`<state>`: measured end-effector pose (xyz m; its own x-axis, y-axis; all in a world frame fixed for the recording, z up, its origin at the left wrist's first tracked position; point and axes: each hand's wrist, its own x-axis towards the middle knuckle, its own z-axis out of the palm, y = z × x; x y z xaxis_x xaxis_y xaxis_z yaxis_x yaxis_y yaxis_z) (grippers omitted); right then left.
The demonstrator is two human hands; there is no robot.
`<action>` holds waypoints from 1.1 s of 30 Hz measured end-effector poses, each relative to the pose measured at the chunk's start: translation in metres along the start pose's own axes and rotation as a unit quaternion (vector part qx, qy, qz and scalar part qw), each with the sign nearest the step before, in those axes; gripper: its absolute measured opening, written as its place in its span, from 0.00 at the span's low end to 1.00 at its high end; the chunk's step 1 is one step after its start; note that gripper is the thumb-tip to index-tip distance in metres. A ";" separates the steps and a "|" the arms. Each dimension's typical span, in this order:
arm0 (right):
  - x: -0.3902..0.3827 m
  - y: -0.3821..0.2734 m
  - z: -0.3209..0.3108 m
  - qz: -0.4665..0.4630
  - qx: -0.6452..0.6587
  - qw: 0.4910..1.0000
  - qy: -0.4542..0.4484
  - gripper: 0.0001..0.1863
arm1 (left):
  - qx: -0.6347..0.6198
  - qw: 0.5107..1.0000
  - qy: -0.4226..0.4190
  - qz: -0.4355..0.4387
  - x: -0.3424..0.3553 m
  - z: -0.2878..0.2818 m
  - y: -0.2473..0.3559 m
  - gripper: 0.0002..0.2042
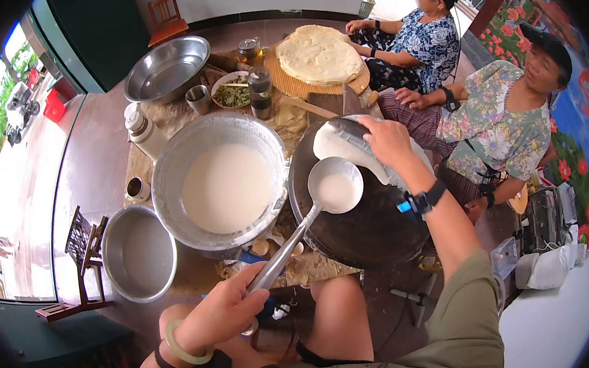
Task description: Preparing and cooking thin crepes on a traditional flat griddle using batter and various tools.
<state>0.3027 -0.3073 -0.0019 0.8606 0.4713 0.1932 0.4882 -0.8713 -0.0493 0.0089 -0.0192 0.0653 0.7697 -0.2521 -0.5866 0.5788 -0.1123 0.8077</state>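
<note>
My left hand (pixel 227 308) is wrapped round the metal handle of a ladle (pixel 279 251). The ladle's bowl contains white batter (pixel 336 192) and hangs over the round black griddle (pixel 354 241). Toward the far side of the griddle, my right hand (pixel 389 142) grips a dark, flat-edged scraper (pixel 351 135) held against a spread of white batter (pixel 337 149). Left of the griddle stands a big metal pot (pixel 163 173) part filled with the same white batter. Part of the spread batter is hidden by my right hand and forearm.
Stacked flatbreads (pixel 319 54) lie on a round board (pixel 359 85) at the back. A steel basin (pixel 161 70), a bowl of chopped greens (pixel 230 92), a glass jar (pixel 260 93) and a white flask (pixel 143 130) surround the pot. Two people (pixel 493 109) sit at right.
</note>
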 end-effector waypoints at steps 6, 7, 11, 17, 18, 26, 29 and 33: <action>-0.016 -0.009 -0.017 -0.036 0.042 0.998 0.009 0.17 | 0.043 0.999 0.007 0.033 -0.008 -0.003 -0.006 0.21; -0.004 -0.006 -0.012 -0.038 0.041 0.998 0.008 0.17 | 0.045 0.998 0.002 0.036 -0.008 -0.003 -0.005 0.22; 0.022 0.001 0.004 0.000 -0.012 0.999 0.034 0.14 | 0.028 0.999 -0.016 0.010 -0.009 0.001 0.003 0.21; -0.010 -0.030 -0.009 -0.100 0.014 0.994 -0.033 0.16 | 0.053 0.998 -0.022 0.018 -0.020 -0.011 -0.006 0.21; -0.019 -0.025 -0.013 -0.111 0.044 0.992 -0.033 0.16 | 0.054 0.998 -0.024 0.000 -0.022 -0.010 -0.006 0.21; 0.010 -0.027 0.000 -0.101 0.038 0.994 0.023 0.14 | 0.060 0.997 -0.039 0.044 -0.021 -0.004 -0.008 0.21; -0.009 -0.037 -0.004 -0.132 0.061 0.989 -0.013 0.14 | 0.092 0.995 -0.036 0.030 -0.026 -0.007 -0.008 0.21; -0.041 -0.038 -0.023 -0.178 0.070 0.979 -0.068 0.15 | 0.087 0.995 -0.050 0.028 -0.033 -0.007 -0.014 0.21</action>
<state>0.2459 -0.2967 0.0142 0.6391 0.7638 0.0908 0.7676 -0.6258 -0.1382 -0.0225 -0.0021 0.0726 0.7633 -0.3559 -0.5391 0.4747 -0.2571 0.8418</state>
